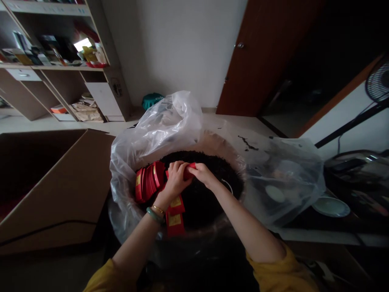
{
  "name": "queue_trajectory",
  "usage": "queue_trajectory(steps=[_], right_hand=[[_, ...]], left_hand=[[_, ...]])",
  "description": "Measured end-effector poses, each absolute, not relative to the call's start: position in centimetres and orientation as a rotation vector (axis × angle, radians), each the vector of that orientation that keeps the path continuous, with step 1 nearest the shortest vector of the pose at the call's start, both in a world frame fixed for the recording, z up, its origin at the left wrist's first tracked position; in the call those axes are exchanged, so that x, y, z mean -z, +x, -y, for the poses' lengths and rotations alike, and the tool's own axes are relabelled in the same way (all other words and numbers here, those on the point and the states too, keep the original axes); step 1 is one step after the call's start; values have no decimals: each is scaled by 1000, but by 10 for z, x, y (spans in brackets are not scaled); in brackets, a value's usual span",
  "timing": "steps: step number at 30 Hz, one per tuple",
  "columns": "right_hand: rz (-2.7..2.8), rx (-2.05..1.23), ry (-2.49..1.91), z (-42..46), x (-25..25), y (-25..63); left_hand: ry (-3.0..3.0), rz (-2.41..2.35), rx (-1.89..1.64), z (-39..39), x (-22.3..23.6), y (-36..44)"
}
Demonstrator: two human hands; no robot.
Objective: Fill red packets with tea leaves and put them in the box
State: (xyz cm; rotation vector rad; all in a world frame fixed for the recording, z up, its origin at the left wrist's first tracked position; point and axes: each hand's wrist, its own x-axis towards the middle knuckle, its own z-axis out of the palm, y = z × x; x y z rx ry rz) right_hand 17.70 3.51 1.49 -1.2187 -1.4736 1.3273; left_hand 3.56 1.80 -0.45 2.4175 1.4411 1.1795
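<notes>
Over a clear plastic bag (123,162) filled with dark, loose, leaf-like material (209,207), my two hands meet at a small red packet (191,166). My left hand (176,178), with a green bangle and a gold bracelet at the wrist, has its fingers curled over the packet. At the packet's right end, my right hand (204,174) pinches it with thumb and fingers. To the left, a row of red packets (148,182) lies packed together on the dark material. More red packets with gold labels (175,222) lie below my left hand, partly covered by it.
A white curved rim (227,185) pokes out of the dark material. An open cardboard box (67,178) stands at left. Clear plastic (273,174) and a pale dish (330,207) are at right, near a fan (378,81). Shelves (60,69) and a brown door (258,52) are behind.
</notes>
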Motion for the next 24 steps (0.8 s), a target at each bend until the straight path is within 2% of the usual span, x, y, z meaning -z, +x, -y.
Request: queue_trajectory(steps=[10, 15, 24], right_hand=[[1406, -1423, -1226, -33, -23, 183], [1424, -1539, -1043, -28, -28, 179], [1338, -1482, -1050, -34, -14, 176]], left_hand=[[2397, -1605, -1112, -17, 1, 38], [2434, -1504, -1190, -22, -5, 32], [2399, -1411, -1200, -24, 2, 26]])
